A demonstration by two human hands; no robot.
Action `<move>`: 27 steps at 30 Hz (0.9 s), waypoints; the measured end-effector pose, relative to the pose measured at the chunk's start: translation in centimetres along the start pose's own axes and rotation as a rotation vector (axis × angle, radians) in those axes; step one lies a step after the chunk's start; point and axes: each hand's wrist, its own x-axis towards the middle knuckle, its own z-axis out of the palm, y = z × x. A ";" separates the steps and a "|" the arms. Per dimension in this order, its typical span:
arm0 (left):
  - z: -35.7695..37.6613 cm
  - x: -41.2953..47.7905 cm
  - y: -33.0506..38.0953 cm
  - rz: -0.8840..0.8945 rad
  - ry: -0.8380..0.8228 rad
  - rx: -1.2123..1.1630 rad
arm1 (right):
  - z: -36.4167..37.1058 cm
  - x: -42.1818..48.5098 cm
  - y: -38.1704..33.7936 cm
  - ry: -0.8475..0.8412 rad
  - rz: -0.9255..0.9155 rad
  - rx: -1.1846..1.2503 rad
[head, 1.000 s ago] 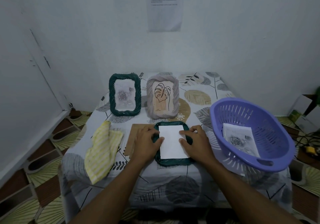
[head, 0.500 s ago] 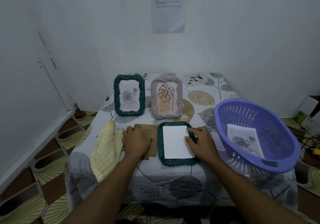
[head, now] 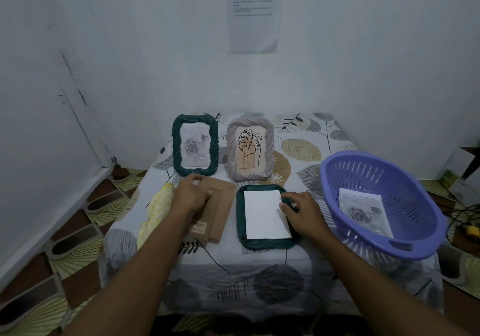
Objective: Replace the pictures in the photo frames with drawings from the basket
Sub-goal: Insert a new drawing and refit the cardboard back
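Nearest me, two bare forearms reach forward over the front edge of a small table [head: 259, 270] covered in a leaf-print cloth.

My right hand [head: 304, 213] lies spread and relaxed. Its fingertips rest on the right rim of a dark green frame [head: 242, 234], which lies flat and face down near the table's front. The thumb touches the edge of a white sheet [head: 265, 215] lying in the frame's back opening. The hand clasps nothing.

Left of that frame, apart from it, lies a brown backing board [head: 218, 206]. My left hand [head: 192, 195] is curled over the board's far left part and grips it. I cannot tell if the board is lifted.

A yellow cloth [head: 158, 206] lies crumpled just left of the left wrist.

On the right, a purple basket [head: 389, 180] sits tilted at the table's edge. One rose drawing [head: 363, 213] lies inside it.

Further back two frames stand upright side by side. The standing green frame [head: 195, 145] is on the left and holds a pale rose drawing. The grey frame [head: 250, 148] on its right holds a line picture of a leaf.

Beyond them, a printed notice [head: 254, 13] hangs on the white wall. Its text is too small to read.
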 end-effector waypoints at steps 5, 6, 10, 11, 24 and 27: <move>0.2 -0.4 3.2 -0.079 -0.101 -0.335 | -0.7 0.4 -0.3 -0.007 -0.006 0.047; 0.9 -0.8 3.8 -0.105 -0.154 -0.378 | -0.9 0.3 -0.3 -0.008 -0.006 0.070; 5.5 -2.7 4.0 -0.139 -0.239 -0.332 | -1.2 -0.1 -0.1 0.007 -0.008 0.096; 6.4 -3.0 3.7 -0.141 -0.243 -0.293 | -1.2 -0.1 0.0 0.010 -0.008 0.099; 8.9 -3.6 0.4 0.429 -0.046 0.620 | -0.2 -0.9 0.4 0.014 -0.081 -0.015; 9.0 -3.7 -0.3 0.469 -0.025 0.614 | -0.3 -0.5 0.5 -0.021 -0.091 -0.054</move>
